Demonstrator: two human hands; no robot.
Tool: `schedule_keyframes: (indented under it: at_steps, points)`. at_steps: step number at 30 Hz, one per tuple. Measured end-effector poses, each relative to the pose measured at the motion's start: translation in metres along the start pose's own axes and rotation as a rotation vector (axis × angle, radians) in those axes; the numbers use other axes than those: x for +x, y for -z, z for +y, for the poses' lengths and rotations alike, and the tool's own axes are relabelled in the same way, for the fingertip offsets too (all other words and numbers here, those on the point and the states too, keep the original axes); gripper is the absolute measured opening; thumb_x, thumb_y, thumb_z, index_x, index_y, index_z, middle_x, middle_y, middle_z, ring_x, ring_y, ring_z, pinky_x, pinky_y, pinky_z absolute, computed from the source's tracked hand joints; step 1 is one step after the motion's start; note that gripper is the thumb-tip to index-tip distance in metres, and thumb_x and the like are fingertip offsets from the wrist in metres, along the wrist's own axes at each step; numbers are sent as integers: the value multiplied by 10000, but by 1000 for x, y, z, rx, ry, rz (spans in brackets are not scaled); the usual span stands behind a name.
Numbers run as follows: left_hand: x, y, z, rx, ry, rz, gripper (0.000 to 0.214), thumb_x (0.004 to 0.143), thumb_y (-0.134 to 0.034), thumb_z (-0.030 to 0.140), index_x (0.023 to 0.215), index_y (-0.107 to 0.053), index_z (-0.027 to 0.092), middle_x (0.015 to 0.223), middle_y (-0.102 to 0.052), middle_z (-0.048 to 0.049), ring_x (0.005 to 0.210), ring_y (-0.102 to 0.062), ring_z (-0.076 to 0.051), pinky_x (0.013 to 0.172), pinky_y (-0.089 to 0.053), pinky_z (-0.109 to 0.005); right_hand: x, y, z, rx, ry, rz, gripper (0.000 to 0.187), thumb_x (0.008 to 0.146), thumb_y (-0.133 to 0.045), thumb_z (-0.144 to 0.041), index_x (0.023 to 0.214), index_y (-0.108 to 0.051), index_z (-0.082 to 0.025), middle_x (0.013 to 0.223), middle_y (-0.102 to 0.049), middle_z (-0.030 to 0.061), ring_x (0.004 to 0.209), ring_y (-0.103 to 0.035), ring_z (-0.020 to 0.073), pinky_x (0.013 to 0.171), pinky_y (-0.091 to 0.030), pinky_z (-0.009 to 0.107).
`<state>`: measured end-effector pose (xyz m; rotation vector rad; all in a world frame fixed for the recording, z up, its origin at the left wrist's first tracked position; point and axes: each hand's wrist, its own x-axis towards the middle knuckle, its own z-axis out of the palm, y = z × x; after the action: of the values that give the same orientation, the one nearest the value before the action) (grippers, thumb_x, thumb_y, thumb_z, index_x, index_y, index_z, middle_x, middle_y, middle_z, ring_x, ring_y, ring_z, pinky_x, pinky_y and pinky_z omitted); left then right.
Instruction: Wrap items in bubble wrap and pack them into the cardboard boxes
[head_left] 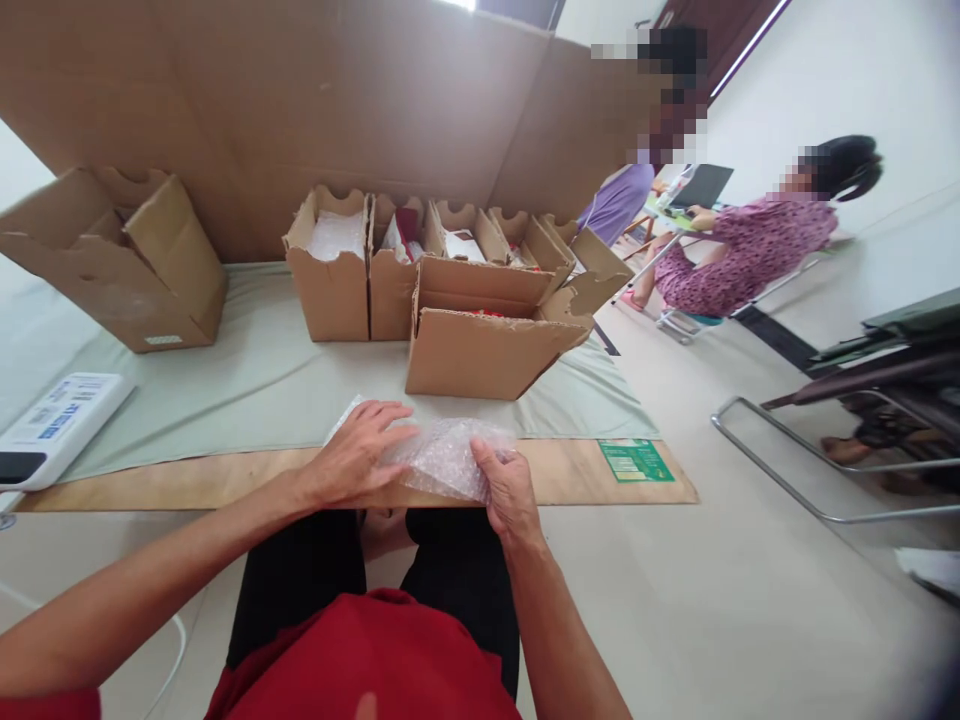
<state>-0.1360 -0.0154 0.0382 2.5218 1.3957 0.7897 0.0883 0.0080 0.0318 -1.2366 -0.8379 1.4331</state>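
A sheet or bag of clear bubble wrap lies at the front edge of the table, spread between my hands. My right hand grips its right end, thumb on top and the fingers underneath. My left hand rests over the left part with fingers stretched and slightly apart, its palm facing down. A bit of the wrap shows past the left hand's far side. Whether anything is inside the wrap, I cannot tell.
Several open cardboard boxes with packed items stand at the back; one box sits in front of them. Another cardboard box is at left, near a white device. A green label lies at right. Two people sit beyond the table.
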Motion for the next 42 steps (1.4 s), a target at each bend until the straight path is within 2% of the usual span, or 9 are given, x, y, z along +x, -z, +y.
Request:
schedule_keyframes:
  at_steps: [3,7,12,18,22,25,29,35,42]
  points:
    - [7,12,-7,-210,80,3,206,851,-524,158,904,-719,196,1144,-748,-100,1113,-665,-272,1025,-470,-480,-10,8,-2,38,-43,-41,551,500,-928,-613,715,-664,-180,645,-660,0,597,-610,171,581,-508,288]
    - [18,56,-1,-469,330,-111,164,829,-545,275,858,-684,194,869,-743,-29,823,-676,-188,750,-518,-307,-23,21,-6,80,-62,-146,572,555,-889,-657,820,-701,-186,698,-693,26,595,-608,192,531,-485,297]
    - [49,95,-9,-321,428,-309,262,736,-546,255,936,-703,194,654,-636,34,547,-508,-123,544,-366,-240,-27,32,-5,-134,-42,-217,498,652,-800,-659,696,-609,-202,567,-543,-32,472,-412,120,453,-333,261]
    - [79,48,-40,33,405,-401,158,733,-553,261,650,-670,197,577,-594,-4,601,-539,-161,583,-328,-274,-21,38,0,-974,306,-88,402,846,-579,-525,593,-481,-227,549,-491,-14,556,-445,154,572,-309,288]
    - [74,15,-50,123,448,-344,290,816,-540,398,636,-653,200,654,-667,-83,718,-639,-252,636,-380,-315,-21,47,-4,-1205,343,37,263,848,-585,-486,850,-625,-226,702,-659,28,656,-593,206,614,-359,302]
    - [66,13,-51,159,441,-292,307,834,-537,434,779,-715,189,798,-730,-138,846,-680,-320,737,-458,-376,-17,59,-10,-1186,442,63,396,809,-618,-468,1094,-655,-195,910,-717,78,718,-637,226,664,-451,335]
    - [61,24,-53,141,392,-151,478,817,-561,414,1217,-672,175,1185,-710,-162,1150,-625,-367,976,-470,-493,5,77,-26,-1038,504,85,443,846,-595,-490,1145,-664,-170,1035,-727,123,805,-664,246,707,-515,377]
    - [84,15,-63,-467,415,-12,808,777,-628,457,1499,-418,162,1404,-612,-179,1220,-627,-330,990,-522,-499,78,70,-60,-765,542,104,672,788,-673,-526,1339,-569,-156,1360,-617,200,1150,-623,330,723,-536,372]
    - [118,-14,-24,-645,392,44,729,793,-644,396,1452,-427,172,1312,-669,-159,1144,-668,-318,891,-582,-465,116,74,-74,-595,546,54,557,752,-700,-487,1192,-608,-158,1075,-713,111,979,-638,266,731,-533,353]
